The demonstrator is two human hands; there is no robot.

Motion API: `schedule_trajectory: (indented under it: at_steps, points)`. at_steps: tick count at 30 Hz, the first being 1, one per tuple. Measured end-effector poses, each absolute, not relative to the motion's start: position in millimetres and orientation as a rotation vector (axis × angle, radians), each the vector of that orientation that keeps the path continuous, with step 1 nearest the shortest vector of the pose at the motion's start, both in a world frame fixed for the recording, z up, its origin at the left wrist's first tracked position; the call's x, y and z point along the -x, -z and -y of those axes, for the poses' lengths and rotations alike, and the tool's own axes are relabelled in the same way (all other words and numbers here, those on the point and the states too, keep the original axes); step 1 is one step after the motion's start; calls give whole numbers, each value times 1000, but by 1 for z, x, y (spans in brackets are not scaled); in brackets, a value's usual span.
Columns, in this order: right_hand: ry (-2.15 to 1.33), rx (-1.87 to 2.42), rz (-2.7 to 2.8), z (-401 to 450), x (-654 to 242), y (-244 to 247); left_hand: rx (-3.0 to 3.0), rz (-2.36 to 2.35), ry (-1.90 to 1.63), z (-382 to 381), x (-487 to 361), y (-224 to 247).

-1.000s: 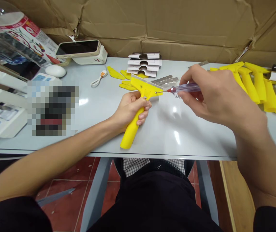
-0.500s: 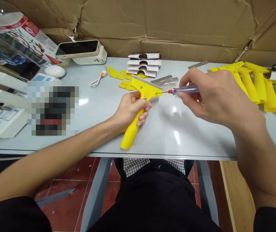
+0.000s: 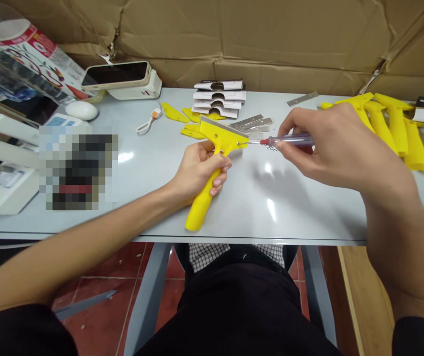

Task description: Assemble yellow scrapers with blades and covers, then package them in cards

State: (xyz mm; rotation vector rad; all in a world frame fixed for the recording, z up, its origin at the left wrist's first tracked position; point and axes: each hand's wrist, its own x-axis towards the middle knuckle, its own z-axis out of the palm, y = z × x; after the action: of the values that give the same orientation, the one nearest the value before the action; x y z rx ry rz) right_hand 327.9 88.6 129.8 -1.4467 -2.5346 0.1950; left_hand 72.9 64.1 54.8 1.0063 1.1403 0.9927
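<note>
My left hand (image 3: 204, 170) is wrapped round the yellow handle of a scraper (image 3: 199, 210), its head tilted up and away from me. A metal blade lies along the far edge of that head, and two screws show on its face. In my right hand (image 3: 330, 143) a screwdriver (image 3: 295, 140) with a clear purplish handle is pinched between thumb and fingers. Its thin shaft reaches left, with the tip at the screw on the right of the scraper head. Just beyond lie loose metal blades (image 3: 249, 122) and yellow plastic plates (image 3: 174, 112). Small screws (image 3: 271, 148) lie beneath the screwdriver.
Several yellow scraper handles (image 3: 397, 123) lie at the right. A stack of folded white cards (image 3: 218, 99) stands at the back, with a single blade (image 3: 303, 99) to its right. On the left are a phone (image 3: 117, 74), a short cable (image 3: 148, 121) and a large bottle (image 3: 44, 59). Cardboard (image 3: 293, 44) walls the back.
My right hand and the screwdriver have shifted slightly right, the shaft now lying more level. The scraper stays almost in place in my left hand.
</note>
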Motion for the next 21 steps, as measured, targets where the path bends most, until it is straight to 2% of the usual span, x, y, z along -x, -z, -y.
schedule_trajectory:
  at_steps: [5,12,17,21]
  points:
    - [-247,1384,2716,-94,-326,-120,-974,-1121,-985,-67,-72,-54]
    - [-309,1362,2646,-118,-344,-123,-863,-1054,-993,-73,-69,-54]
    - [-164,1610,2498,-145,-368,-113,-860,-1017,-1007,-75,-66,-54]
    - [-174,1837,2470,-161,-383,-95,-854,-1026,-995,-75,-64,-55]
